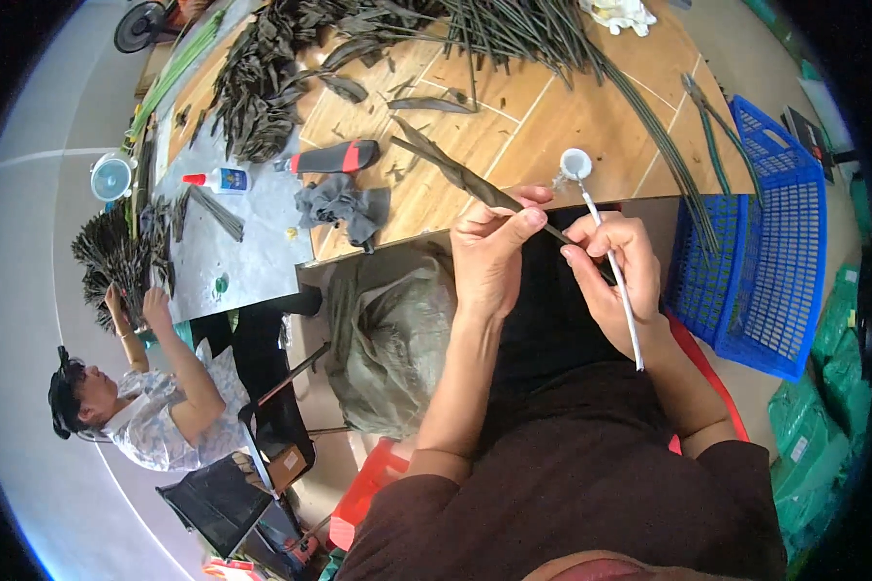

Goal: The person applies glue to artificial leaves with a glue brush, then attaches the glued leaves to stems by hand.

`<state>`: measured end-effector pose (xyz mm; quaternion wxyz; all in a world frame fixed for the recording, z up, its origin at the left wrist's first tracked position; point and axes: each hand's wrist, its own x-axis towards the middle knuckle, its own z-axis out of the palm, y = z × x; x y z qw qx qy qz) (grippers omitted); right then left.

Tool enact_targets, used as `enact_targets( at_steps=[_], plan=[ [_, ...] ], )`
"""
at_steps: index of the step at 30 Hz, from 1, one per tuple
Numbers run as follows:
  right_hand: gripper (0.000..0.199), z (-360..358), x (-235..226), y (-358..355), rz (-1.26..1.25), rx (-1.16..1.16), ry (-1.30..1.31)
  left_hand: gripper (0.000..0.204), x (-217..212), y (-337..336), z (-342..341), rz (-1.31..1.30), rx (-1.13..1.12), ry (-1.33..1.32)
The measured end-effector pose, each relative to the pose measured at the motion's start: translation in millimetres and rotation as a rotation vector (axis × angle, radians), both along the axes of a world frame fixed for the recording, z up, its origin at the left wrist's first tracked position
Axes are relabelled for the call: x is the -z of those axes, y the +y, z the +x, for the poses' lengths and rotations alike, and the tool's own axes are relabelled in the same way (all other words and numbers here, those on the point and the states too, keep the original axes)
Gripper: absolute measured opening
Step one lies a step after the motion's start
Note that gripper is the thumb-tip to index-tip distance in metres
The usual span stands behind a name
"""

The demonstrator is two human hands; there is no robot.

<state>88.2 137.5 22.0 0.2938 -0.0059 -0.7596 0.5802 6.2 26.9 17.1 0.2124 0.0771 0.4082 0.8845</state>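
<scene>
Head view: both hands work at the near edge of a wood-patterned, tan desk [543, 126]. The left hand [489, 247] pinches a long, dark olive-brown, leaf-like strip [455, 174], its free end toward 10–11 o'clock. The right hand [636, 273] grips its 4 o'clock end, a slender white stick [626, 312] lodged between the fingers. A small, round white cup [576, 155] stands at 11 o'clock from the right hand. Step, apparently: rolling the strip lengthwise; continuing calls for a steady left pinch.

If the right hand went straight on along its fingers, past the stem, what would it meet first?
Likely the left hand, which grips the stem; depth between the hands is unclear.
</scene>
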Motion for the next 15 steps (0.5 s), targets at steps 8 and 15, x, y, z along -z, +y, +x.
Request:
enact_targets(
  at_steps=[8, 15],
  plan=[
    [0.024, -6.3, -3.8, 2.7, -0.035, 0.012, -0.025, 0.023, -11.9, -0.5, -14.9, -0.069, 0.186, 0.025],
    [0.023, -0.2, -35.4, 33.0, -0.304, 0.142, -0.02, 0.016, -31.7, -5.7, -81.5, -0.969, -0.167, 0.744]
  ],
)
